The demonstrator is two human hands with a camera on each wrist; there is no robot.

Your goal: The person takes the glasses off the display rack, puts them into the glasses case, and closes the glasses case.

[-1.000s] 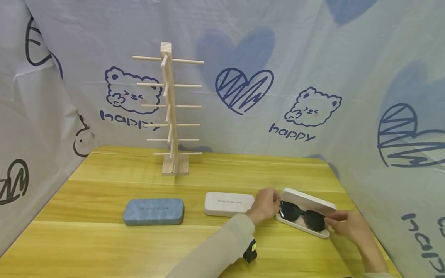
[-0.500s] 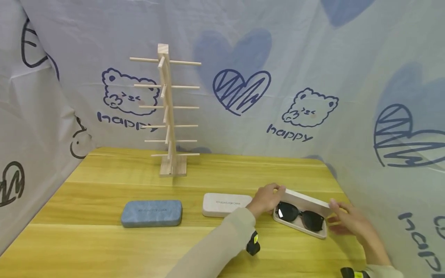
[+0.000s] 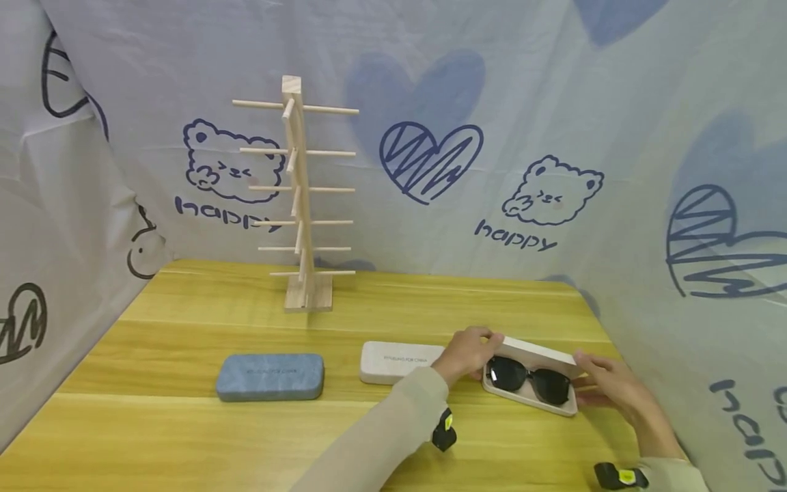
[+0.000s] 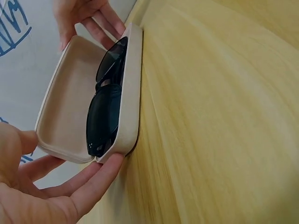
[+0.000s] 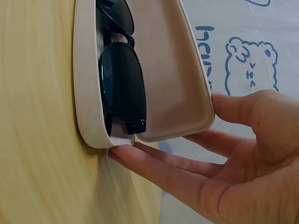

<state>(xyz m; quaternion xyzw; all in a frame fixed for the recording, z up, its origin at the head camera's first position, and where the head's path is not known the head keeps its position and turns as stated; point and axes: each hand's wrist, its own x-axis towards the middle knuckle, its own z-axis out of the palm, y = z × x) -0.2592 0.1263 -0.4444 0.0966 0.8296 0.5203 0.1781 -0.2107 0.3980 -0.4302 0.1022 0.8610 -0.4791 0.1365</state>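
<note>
An open off-white glasses case point(image 3: 530, 402) lies on the table at the right, its lid tipped up at the back. Dark sunglasses point(image 3: 530, 380) lie folded in its lower half, lenses facing up and forward. My left hand point(image 3: 467, 352) grips the case's left end; in the left wrist view its thumb is at the lid's edge and its fingertips point(image 4: 114, 161) touch the base. At the opposite end my right hand point(image 3: 611, 386) holds the case likewise, thumb on the lid's rim and fingers point(image 5: 154, 163) at the base corner.
Left of the open case sits a closed white glasses case point(image 3: 396, 362), partly behind my left forearm. A closed blue glasses case point(image 3: 270, 377) lies farther left. Toward the back stands a wooden rack point(image 3: 301, 198) with several pegs. A printed cloth point(image 3: 541, 89) hangs behind the wooden table point(image 3: 184, 444).
Both hands have let go of the sunglasses' sides and moved to the ends of the case and its lid. The sunglasses now sit in the case.
</note>
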